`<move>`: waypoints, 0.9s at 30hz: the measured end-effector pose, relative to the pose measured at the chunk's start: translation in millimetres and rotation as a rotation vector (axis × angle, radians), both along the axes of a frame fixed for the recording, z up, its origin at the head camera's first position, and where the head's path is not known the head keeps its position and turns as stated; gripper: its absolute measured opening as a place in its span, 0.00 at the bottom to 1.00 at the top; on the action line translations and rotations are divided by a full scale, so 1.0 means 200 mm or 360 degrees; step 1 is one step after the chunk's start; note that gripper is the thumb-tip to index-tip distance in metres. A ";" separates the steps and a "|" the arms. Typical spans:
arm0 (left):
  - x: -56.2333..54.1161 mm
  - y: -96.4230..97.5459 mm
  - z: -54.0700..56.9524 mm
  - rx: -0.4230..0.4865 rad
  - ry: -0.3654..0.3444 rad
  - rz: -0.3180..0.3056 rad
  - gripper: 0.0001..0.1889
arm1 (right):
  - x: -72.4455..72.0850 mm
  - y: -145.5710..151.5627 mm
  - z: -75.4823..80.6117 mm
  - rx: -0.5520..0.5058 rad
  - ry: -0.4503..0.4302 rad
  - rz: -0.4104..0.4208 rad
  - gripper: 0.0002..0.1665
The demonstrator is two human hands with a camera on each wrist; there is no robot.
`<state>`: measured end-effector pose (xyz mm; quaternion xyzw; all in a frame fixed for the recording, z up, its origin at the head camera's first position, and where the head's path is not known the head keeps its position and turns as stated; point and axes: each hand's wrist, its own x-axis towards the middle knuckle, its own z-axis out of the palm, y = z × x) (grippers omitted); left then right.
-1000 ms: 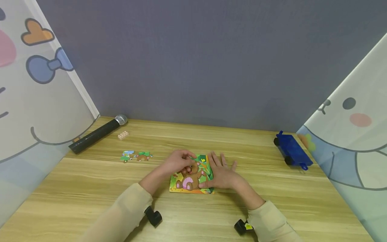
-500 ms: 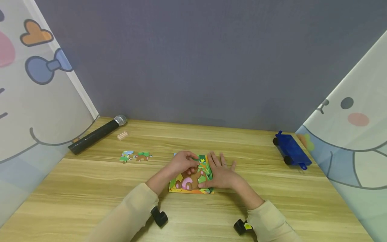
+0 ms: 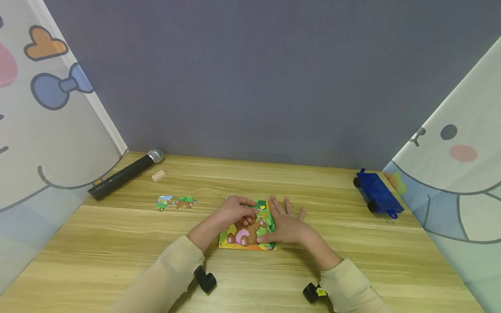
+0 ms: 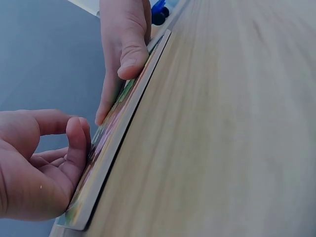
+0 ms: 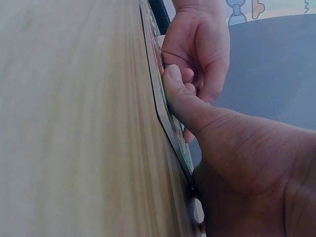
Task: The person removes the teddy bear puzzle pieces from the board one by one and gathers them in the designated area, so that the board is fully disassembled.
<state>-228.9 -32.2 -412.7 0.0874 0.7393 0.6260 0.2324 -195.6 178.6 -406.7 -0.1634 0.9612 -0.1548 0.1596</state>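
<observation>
Two bare hands meet at a puzzle board (image 3: 250, 247), which lies flat near the middle of a wood-grain tabletop (image 3: 250, 282), with 12 o'clock toward the grey wall (image 3: 250, 87). The board carries a brown bear (image 3: 253, 238) with a pink belly, and a yellow duck (image 3: 262, 208) near its 1 o'clock corner. The left hand (image 3: 234, 212) covers the board's 11 o'clock part, its fingers bent inward; whether they pinch a piece cannot be told. The right hand (image 3: 287, 224) is unclenched, its fingers straight and spread at the 3 o'clock edge, its thumb laid over the board toward 9 o'clock.

Between 9 and 10 o'clock from the board, two loose puzzle pieces (image 3: 163, 202) lie side by side; whether they touch is too small to tell. Farther out, around 10 o'clock, rest a pink toy brick (image 3: 158, 175) and a black microphone (image 3: 123, 177). Between 2 and 3 o'clock sits a blue toy cart (image 3: 377, 193) with black wheels, its inside hard to make out.

A wide band of wood runs from the board's 6 o'clock edge between two beige sleeves (image 3: 172, 274). Longer stretches separate board from cart than board from pieces. The tabletop's far edge meets the wall; white cartoon panels (image 3: 462, 174) flank both sides.
</observation>
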 end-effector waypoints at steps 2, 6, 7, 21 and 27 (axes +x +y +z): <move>0.00 0.00 -0.01 0.0032 -0.0022 -0.0007 0.22 | 0.00 0.00 0.00 -0.0002 -0.0002 -0.0001 0.76; -0.01 0.00 -0.01 0.0054 -0.0044 0.0017 0.22 | 0.00 0.00 0.00 -0.0005 -0.0003 0.0003 0.76; -0.01 0.00 -0.01 0.0061 -0.0046 0.0026 0.22 | 0.00 0.00 0.00 -0.0006 -0.0003 0.0004 0.76; 0.03 0.02 0.00 0.0084 0.0030 0.0148 0.20 | 0.00 0.00 0.01 -0.0019 -0.0029 0.0004 0.76; 0.04 0.05 -0.02 0.0101 0.0144 0.0191 0.19 | 0.00 0.00 0.02 -0.0039 -0.0042 0.0004 0.76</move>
